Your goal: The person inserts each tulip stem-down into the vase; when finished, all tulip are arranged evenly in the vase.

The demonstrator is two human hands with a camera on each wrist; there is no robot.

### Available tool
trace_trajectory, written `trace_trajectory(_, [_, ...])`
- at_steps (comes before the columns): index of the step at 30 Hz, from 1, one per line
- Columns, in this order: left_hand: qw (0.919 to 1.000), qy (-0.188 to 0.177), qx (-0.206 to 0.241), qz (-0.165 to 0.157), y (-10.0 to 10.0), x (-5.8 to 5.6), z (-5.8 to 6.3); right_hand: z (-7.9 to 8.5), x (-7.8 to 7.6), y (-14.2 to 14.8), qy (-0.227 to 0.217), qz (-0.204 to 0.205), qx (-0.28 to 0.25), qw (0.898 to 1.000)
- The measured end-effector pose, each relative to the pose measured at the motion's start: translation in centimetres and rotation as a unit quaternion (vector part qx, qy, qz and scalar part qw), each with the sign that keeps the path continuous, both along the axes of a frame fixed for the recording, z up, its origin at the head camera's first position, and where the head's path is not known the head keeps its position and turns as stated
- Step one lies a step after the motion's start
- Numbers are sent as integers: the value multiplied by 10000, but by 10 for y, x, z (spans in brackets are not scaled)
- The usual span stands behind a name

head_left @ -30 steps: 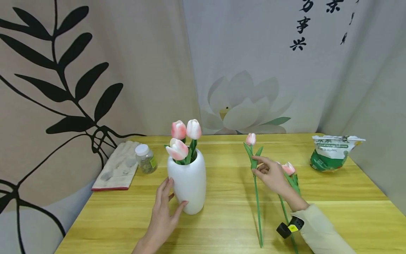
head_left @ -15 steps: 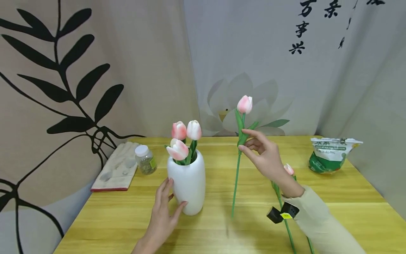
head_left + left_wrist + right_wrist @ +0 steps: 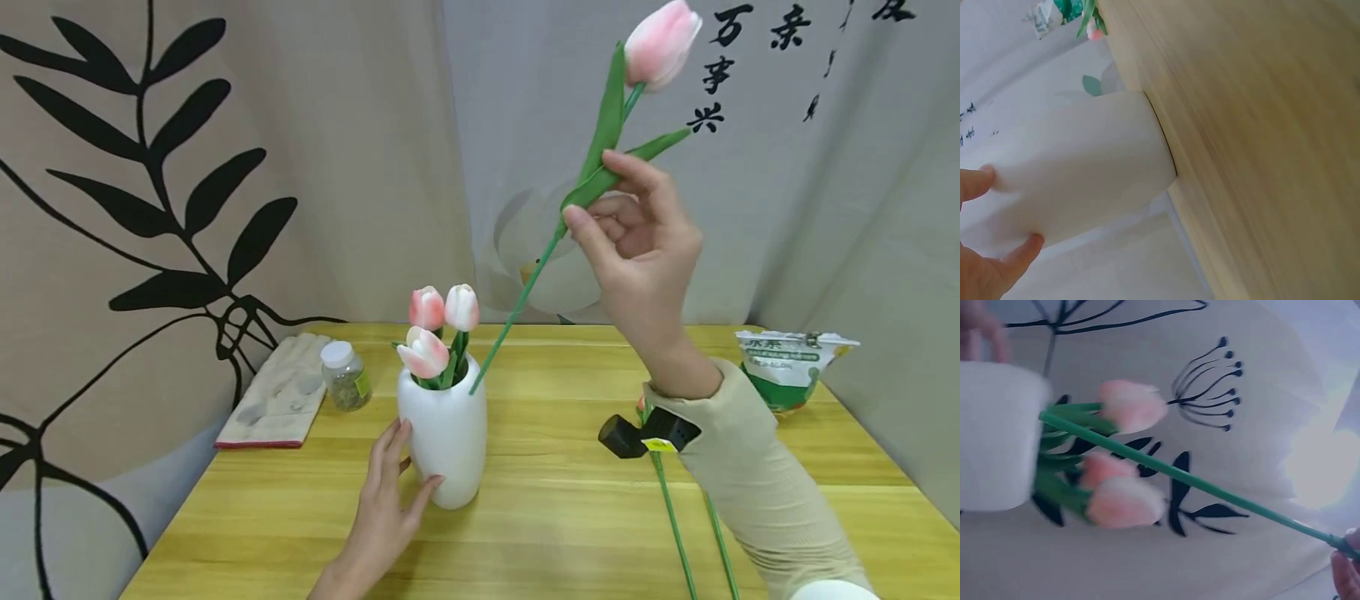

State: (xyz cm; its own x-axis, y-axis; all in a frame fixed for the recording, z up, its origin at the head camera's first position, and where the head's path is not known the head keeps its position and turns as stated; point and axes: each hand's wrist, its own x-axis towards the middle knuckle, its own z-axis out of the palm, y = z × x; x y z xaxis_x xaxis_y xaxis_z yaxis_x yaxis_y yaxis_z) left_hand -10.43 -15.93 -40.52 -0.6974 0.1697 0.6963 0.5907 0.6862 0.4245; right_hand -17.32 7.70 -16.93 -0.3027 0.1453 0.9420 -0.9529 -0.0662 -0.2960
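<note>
A white vase (image 3: 444,442) stands upright on the table with three pink-and-white tulips (image 3: 424,353) in it. My left hand (image 3: 384,508) holds the vase low on its left side; the left wrist view shows thumb and finger spread on the vase's wall (image 3: 1085,169). Up and to the right, my right hand (image 3: 648,242) pinches another tulip (image 3: 663,43) by its leaves and upper stem. That tulip slants, its stem's lower end at the vase's right rim. In the right wrist view the green stem (image 3: 1185,478) crosses in front of the tulips; whether its tip touches the rim, I cannot tell.
More tulip stems (image 3: 675,517) lie on the table under the right forearm, their blooms mostly hidden. A green-and-white bag (image 3: 787,367) sits at the back right. Left of the vase are a white-lidded jar (image 3: 347,379) and a folded cloth (image 3: 277,396). A printed curtain hangs behind.
My right hand has lifted its tulip off the table, up and leftward, tilting it so the stem end reaches the vase rim. The left hand stays on the vase.
</note>
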Motion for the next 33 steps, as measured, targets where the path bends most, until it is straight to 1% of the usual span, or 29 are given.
trace_trajectory(2, [10000, 28, -24, 43, 1, 0, 0, 9, 1, -3, 172, -45, -182, 9997])
trace_trajectory(4, [10000, 42, -29, 72, 1, 0, 0, 9, 0, -8, 339, -80, -212, 9992])
trace_trajectory(6, [10000, 48, -12, 84, 1, 0, 0, 3, -2, -13, 482, -113, -83, 9987])
trace_trajectory(12, [9999, 43, 35, 94, -1, 0, -2, -28, -12, -26, 703, -191, 616, 9954])
trace_trajectory(16, [9999, -48, 95, -27, -1, 0, -2, -37, -14, -29, 722, -131, 914, 9931])
trace_trajectory(20, [9999, -94, 103, -64, -1, 0, -2, -45, -14, -34, 582, -17, 1258, 9903])
trace_trajectory(22, [10000, -32, 50, -21, -1, 0, -2, -55, -14, -37, 514, -1, 1499, 9874])
trace_trajectory(25, [10000, -34, 9, 9, -1, 0, -2, -74, -13, -44, 497, -185, 1836, 9816])
trace_trajectory(29, [9999, -127, 44, -58, -2, 0, -1, -99, -13, -50, 461, -468, 2190, 9735])
trace_trajectory(33, [9998, -109, 80, -151, -2, 0, -1, -117, -13, -53, 358, -529, 2417, 9682])
